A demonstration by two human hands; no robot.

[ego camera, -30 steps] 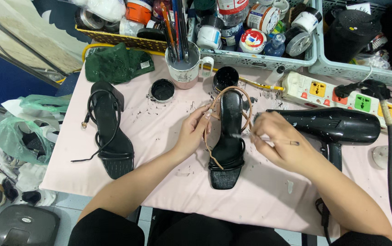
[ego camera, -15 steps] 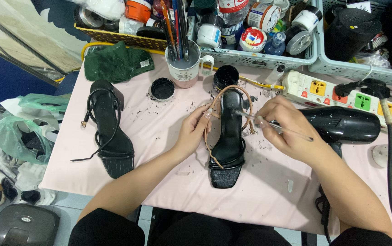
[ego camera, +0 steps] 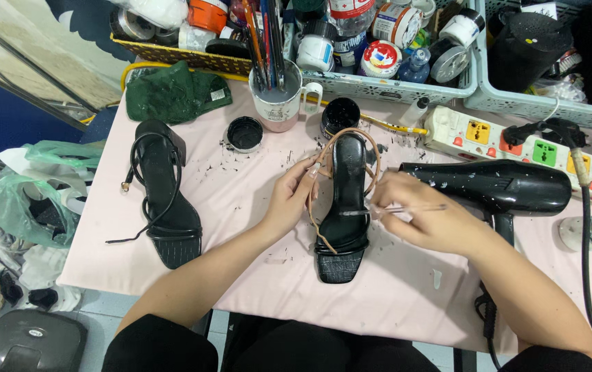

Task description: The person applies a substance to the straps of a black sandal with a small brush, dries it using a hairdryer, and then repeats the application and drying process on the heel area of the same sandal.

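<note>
- A person seated at a pink-covered worktable [ego camera: 241, 207] works on a black strappy sandal [ego camera: 343, 207] that lies near the middle of the table, toe pointing toward the person and heel toward the back.
- The left hand [ego camera: 289, 200] rests at the sandal's left edge, its fingers pinched closed on a thin tan strap [ego camera: 323, 155] that loops up and around the heel end.
- The right hand [ego camera: 420, 217] sits just right of the sandal, closed around a slim brush [ego camera: 406, 209] whose tip reaches across the insole.
- A second black sandal [ego camera: 161, 200] of the same kind lies well apart on the left side of the table, its thin strap trailing off toward the near edge.
- A black hair dryer [ego camera: 499, 186] lies just beyond the right hand, nozzle pointing toward the sandal.
- Behind it stretches a white power strip [ego camera: 530, 148] with coloured sockets and one black plug in it.
- An open small black pot [ego camera: 340, 116] stands just behind the sandal's heel, its black lid [ego camera: 245, 133] lying to the left.
- A pink mug [ego camera: 278, 103] crammed with brushes and pens stands between them at the back.
- A crumpled green cloth [ego camera: 172, 93] lies at the far left corner.
- Pale plastic baskets [ego camera: 406, 86] packed with jars, tubs and bottles line the rear edge.
- Dark flecks dot the table cover around the work.
</note>
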